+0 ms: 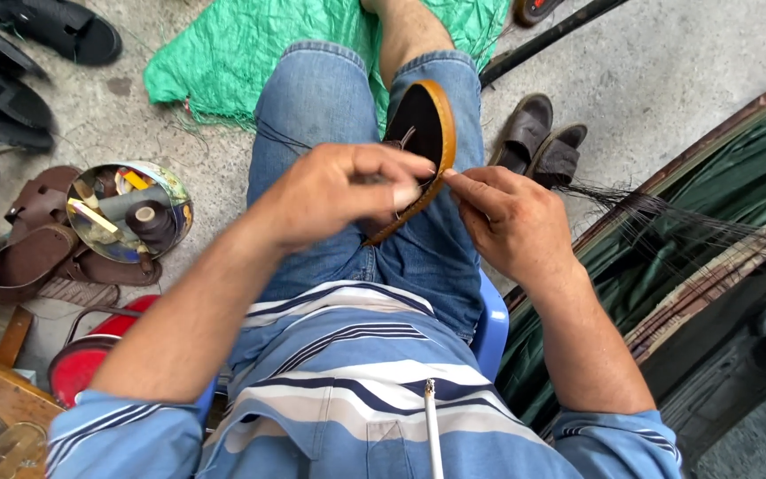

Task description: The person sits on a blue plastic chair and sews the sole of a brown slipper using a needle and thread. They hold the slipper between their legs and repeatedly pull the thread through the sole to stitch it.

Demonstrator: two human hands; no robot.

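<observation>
On the lap, over blue denim shorts [312, 115], a dark sandal with a tan leather-edged sole [425, 133] is held tilted, its sole edge turned toward the right. The left hand [334, 191] is curled over the near end of the sandal, its fingers [401, 168] closed on the strap and edge. The right hand [507, 222] is set just beside the sole edge, its fingers [467, 186] pinched together on something too fine to be made out, perhaps a needle or thread. Dark threads [613, 195] are seen fanning out to the right. On the concrete floor [667, 62], a round tin holding a thread spool and small tools [128, 213] is placed to the left, beside brown sandals [37, 248]. A pair of brown shoes [538, 137] is seen near the right knee, and a green woven sheet [250, 44] is spread ahead.
</observation>
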